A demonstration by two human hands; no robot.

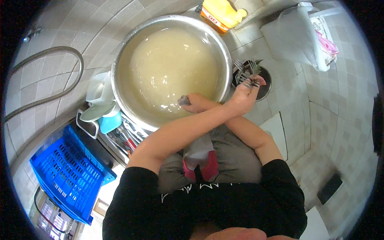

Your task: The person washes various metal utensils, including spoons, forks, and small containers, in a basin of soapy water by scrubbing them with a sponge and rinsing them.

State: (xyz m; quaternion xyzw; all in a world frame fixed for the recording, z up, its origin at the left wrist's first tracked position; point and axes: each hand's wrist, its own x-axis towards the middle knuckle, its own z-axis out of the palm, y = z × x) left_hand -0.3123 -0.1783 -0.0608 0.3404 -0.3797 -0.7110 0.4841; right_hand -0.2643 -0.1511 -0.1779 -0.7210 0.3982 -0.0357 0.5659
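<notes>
My forearms cross in front of me, the left one on top. My left hand reaches over to the right, its fingers closed round a bunch of forks with the tines pointing up and away. Just behind them stands a dark-looking metal pot, partly hidden by the hand and forks. My right hand crosses under to the left, closed on a grey steel wool scrubber above the near right part of a large metal basin. Cloudy, yellowish water fills much of that basin.
Beyond the basin lies a yellow bottle. Left of it are plastic containers, a turquoise cup, assorted cutlery, a blue crate and a metal hose. A lined white bin stands at the far right.
</notes>
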